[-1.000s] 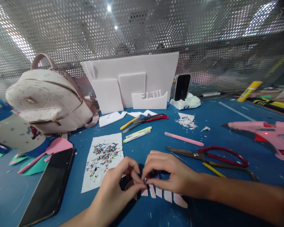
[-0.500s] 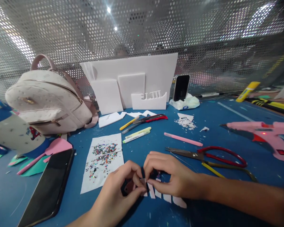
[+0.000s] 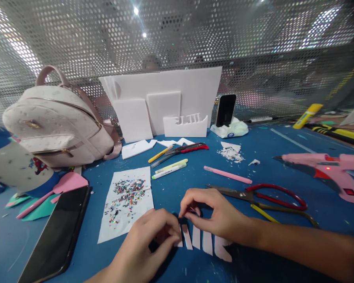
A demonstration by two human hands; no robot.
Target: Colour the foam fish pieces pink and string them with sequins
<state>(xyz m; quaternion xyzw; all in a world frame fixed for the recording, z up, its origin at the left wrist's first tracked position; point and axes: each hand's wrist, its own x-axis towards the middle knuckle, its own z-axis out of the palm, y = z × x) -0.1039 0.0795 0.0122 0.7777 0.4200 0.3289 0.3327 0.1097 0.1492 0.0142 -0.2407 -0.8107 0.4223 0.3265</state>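
Low in the middle of the blue table [image 3: 179, 177], both my hands meet over a row of small white foam strips [image 3: 205, 245]. My left hand [image 3: 149, 239] is curled, its fingertips pressed on the leftmost strip. My right hand [image 3: 215, 214] pinches a tiny dark piece above the strips, thumb and forefinger together. What the piece is I cannot make out. To the left lies a white sheet [image 3: 126, 202] strewn with coloured glitter bits.
Red-handled scissors [image 3: 262, 196] lie just right of my right hand, a pink glue gun [image 3: 327, 169] farther right. A black phone [image 3: 54, 236] lies front left, a pale backpack [image 3: 59, 122] behind it. Pens [image 3: 169, 167], a pink stick [image 3: 227, 175] and white foam boards [image 3: 168, 102] lie behind.
My left hand has dropped lower and closed onto the strips. My right hand's pinch has lifted slightly and shifted right. The camera has tilted a little.
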